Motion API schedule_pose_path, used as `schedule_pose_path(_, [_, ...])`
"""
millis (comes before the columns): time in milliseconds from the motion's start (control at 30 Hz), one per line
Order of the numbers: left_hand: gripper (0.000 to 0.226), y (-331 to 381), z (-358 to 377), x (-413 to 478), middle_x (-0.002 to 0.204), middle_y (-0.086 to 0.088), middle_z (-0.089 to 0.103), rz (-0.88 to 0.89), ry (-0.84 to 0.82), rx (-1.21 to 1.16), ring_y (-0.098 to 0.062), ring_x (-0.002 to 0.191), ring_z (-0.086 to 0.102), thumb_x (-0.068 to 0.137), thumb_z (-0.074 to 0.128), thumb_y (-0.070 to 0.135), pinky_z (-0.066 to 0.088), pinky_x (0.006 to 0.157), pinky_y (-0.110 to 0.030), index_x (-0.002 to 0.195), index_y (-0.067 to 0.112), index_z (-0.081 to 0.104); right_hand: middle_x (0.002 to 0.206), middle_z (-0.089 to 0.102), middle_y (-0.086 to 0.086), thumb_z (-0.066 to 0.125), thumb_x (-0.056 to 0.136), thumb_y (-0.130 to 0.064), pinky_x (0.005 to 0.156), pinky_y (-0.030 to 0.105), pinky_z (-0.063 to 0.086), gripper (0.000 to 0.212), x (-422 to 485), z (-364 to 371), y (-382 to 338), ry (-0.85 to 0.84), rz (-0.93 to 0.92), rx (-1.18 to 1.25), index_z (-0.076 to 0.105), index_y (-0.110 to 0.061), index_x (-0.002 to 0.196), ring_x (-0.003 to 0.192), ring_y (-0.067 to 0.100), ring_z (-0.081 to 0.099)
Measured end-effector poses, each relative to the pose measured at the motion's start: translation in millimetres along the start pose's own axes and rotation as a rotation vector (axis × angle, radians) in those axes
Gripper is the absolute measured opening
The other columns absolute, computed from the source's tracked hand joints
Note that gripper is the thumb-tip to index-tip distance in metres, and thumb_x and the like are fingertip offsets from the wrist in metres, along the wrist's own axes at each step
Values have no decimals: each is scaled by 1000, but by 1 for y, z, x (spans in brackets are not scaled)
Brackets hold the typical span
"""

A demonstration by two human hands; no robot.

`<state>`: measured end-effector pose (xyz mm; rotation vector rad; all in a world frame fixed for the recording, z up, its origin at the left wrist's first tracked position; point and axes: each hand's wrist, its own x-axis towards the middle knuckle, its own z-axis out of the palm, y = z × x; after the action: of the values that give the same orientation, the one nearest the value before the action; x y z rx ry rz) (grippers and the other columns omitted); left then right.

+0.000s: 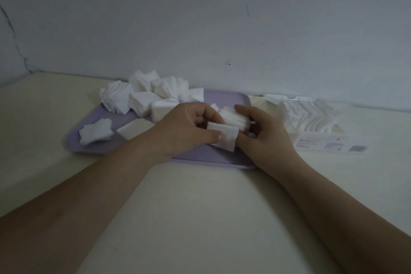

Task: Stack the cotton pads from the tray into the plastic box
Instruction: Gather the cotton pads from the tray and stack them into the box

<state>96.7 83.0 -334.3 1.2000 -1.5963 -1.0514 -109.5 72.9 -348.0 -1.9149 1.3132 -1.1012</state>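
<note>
Nearest the camera, the cream surface (200, 218) lies bare between two forearms that reach in from the lower corners. This broad front strip is the widest open room in view.

Farther in sits a lilac tray (200, 155), its near rim roughly parallel to the front and its near right corner under the right wrist. The hands meet over the tray's right half. The left hand (186, 131) has its fingers curled and pinches a flat pad (223, 132) under the thumb. The right hand (264, 135) curls its fingers round a thick bundle of cotton pads (233, 118), held just above the tray and touching the flat pad.

On the tray's near left part lie a small loose pile (95, 133) and a flatter pile (131, 130), apart from each other with bare tray between them. Just right of the tray a clear plastic box (311, 127) stands on the surface. It has a printed label (329, 145) on its near side and a leaning row of pads inside.

At the tray's far left the larger heaps (142, 95) crowd together close to the wall, and some overhang the rim. The surface's far edge meets a pale grey wall (200, 18), and a dark crack (13, 35) runs down it at the left. Open surface lies left of the tray and right of the box.
</note>
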Motion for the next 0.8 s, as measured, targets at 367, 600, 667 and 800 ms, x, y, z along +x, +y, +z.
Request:
schedule_pose_path(367, [20,-2,8,-1,89,-18,76,35,117,51,-25,82,72,74,86,-3,58,91,-55,83,8,72,112,76,-10,80,83,-17,95,31,56,39,2,0,3,-35,-32,191,68,-33,116,105,5,72])
schedule_pose_path(600, [26,-3,7,0,88,-26,73,66,147,81,-36,75,68,70,89,4,59,83,-55,82,13,69,114,76,-6,70,89,-18,100,40,56,31,0,-1,-1,-25,-39,170,68,-38,113,107,7,71])
schedule_pose_path(667, [34,-1,8,-1,85,-23,69,77,139,71,-24,69,58,69,90,-1,58,73,-46,86,12,64,110,78,1,68,85,-30,98,41,57,26,-2,-3,-5,-54,-5,243,71,-33,111,103,9,71])
schedule_pose_path(800, [54,-3,8,1,89,-5,62,82,166,118,-14,64,53,67,92,2,51,64,-31,109,16,61,113,74,-15,84,75,-37,98,28,53,47,-7,-1,-8,-82,-39,109,69,-33,119,107,3,69])
